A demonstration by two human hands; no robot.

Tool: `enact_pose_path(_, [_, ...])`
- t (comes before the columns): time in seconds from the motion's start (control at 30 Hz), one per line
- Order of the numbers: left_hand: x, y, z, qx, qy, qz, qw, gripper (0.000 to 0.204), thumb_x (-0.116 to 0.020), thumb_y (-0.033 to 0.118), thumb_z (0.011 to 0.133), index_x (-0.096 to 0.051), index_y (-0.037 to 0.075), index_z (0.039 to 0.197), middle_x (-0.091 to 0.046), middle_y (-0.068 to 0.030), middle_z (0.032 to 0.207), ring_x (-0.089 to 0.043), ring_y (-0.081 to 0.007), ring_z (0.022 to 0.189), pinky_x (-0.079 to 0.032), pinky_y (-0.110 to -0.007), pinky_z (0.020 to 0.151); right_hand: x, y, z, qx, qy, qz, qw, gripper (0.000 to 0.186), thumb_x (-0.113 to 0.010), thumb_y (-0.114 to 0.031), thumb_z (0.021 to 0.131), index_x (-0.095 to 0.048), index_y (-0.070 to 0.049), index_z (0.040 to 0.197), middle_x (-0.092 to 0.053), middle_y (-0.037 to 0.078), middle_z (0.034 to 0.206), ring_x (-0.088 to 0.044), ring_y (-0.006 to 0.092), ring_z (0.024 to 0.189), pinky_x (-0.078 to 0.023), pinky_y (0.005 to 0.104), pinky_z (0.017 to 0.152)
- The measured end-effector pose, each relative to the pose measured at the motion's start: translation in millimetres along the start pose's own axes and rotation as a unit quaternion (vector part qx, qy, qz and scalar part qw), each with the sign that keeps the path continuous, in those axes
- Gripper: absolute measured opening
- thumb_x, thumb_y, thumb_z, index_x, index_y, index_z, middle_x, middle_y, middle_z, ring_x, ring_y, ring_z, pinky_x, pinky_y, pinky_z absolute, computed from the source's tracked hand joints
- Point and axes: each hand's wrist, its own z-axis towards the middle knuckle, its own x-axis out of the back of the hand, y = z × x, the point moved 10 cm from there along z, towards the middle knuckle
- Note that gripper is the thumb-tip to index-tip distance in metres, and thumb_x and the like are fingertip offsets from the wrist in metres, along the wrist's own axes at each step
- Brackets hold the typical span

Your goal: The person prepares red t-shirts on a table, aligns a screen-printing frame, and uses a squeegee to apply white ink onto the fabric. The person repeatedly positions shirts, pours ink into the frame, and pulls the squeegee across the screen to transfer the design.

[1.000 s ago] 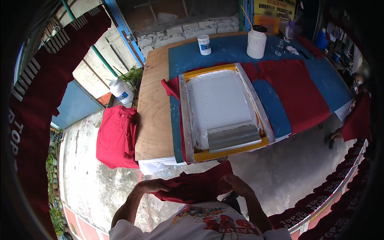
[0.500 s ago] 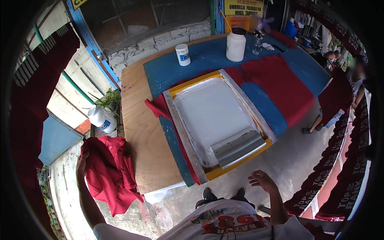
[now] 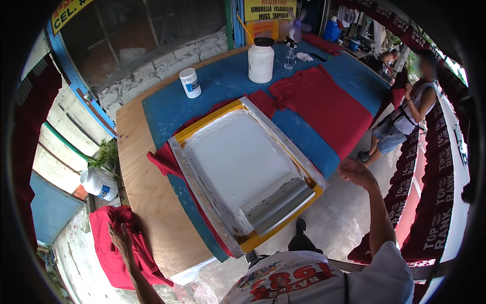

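My left hand lies with outstretched fingers against a pile of red shirts beside the table's left side. My right hand is raised off the right corner of the screen-printing frame, fingers loosely bent, with nothing visible in it. The yellow and grey frame rests tilted over a red shirt, whose sleeve sticks out on the left. White ink coats its mesh. A wide metal squeegee lies across its near end.
A second red shirt is spread on the blue tabletop. Behind the frame stand a white tub, a large white jar and a clear spray bottle. Printed dark red shirts hang at right. A person stands beyond the table, holding red cloth.
My right hand has risen and moved right, toward the frame's right corner. The left hand has shifted onto the nearer side of the shirt pile. The view has turned right; the person there shows more fully.
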Motion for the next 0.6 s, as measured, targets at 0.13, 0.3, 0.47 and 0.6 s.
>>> enact_pose_path(0.13, [31, 132, -53, -0.081, 0.027, -0.096, 0.992, 0.074, -0.064, 0.041, 0.11, -0.039, 0.0, 0.166, -0.043, -0.0287, 0.168, -0.04, -0.0437, 0.157, -0.034, -0.053, 0.128, 42, -91, 122, 0.129, 0.021, -0.026, 0.991, 0.023, -0.074, -0.024, 0.106, -0.067, -0.003, 0.114, -0.071, 0.003, 0.095, -0.067, 0.0103, 0.082, -0.056, 0.0287, 0.074])
enact_pose_path(0.3, [60, 276, -143, -0.05, 0.051, -0.234, 0.97, 0.062, -0.065, 0.032, 0.111, -0.047, 0.002, 0.162, -0.049, -0.0245, 0.165, -0.052, -0.0359, 0.15, -0.044, -0.051, 0.12, 83, -206, 313, 0.332, 0.078, -0.14, 0.93, 0.043, -0.077, -0.035, 0.102, -0.07, -0.002, 0.128, -0.078, 0.012, 0.102, -0.075, 0.022, 0.089, -0.059, 0.0383, 0.084])
enact_pose_path(0.47, [82, 410, -229, -0.017, 0.081, -0.218, 0.972, 0.061, -0.064, 0.034, 0.111, -0.048, -0.003, 0.157, -0.056, -0.0233, 0.157, -0.056, -0.0365, 0.145, -0.046, -0.049, 0.119, 89, -266, 496, 0.396, 0.137, -0.167, 0.892, 0.045, -0.074, -0.038, 0.103, -0.068, -0.013, 0.141, -0.08, 0.017, 0.111, -0.079, 0.0335, 0.09, -0.061, 0.0463, 0.083])
enact_pose_path(0.6, [106, 482, -260, 0.004, 0.094, -0.184, 0.978, 0.06, -0.068, 0.032, 0.109, -0.051, -0.003, 0.155, -0.059, -0.0243, 0.152, -0.06, -0.0365, 0.139, -0.049, -0.05, 0.116, 85, -289, 574, 0.425, 0.183, -0.19, 0.866, 0.042, -0.071, -0.033, 0.103, -0.069, -0.016, 0.141, -0.08, 0.018, 0.112, -0.077, 0.0416, 0.1, -0.061, 0.0526, 0.09])
